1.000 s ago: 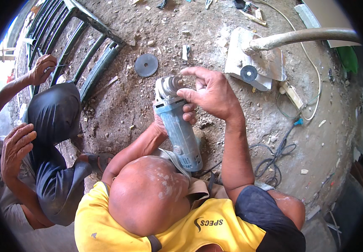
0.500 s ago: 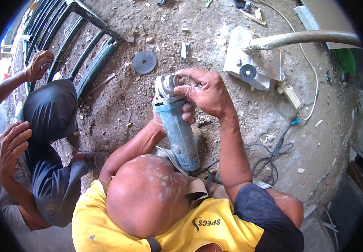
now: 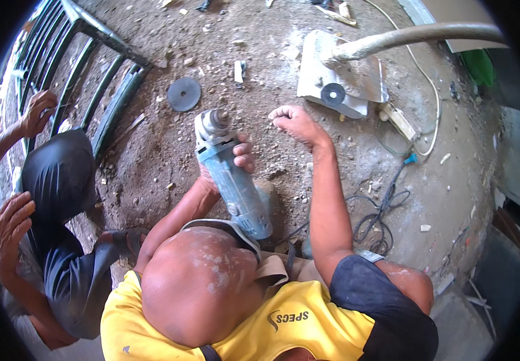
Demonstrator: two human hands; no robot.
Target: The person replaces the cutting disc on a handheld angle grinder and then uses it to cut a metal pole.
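Note:
An angle grinder [image 3: 239,189] with a worn blue-green body slants in front of me, its metal head pointing away. No disc is fitted on the spindle at its head. My left hand [image 3: 243,157] is wrapped around the grinder's body just below the head. To the right of the head and apart from it, my right hand [image 3: 299,125] is raised with thumb and fingers pinched; what they hold, if anything, is too small to make out. A grey grinding disc [image 3: 175,99] lies on the dirt beyond the grinder.
At the left a co-worker's hand [image 3: 37,113] touches a dark green metal frame [image 3: 112,108]. A white metal blade [image 3: 308,75] with a long handle carries a small black disc [image 3: 332,94]. A coiled black cable [image 3: 383,210] and a white power strip [image 3: 399,123] lie right.
My right hand has come away from the grinder's head and moved right, fingers still pinched. The spindle is now uncovered. The view has shifted, so things on the ground appear further left.

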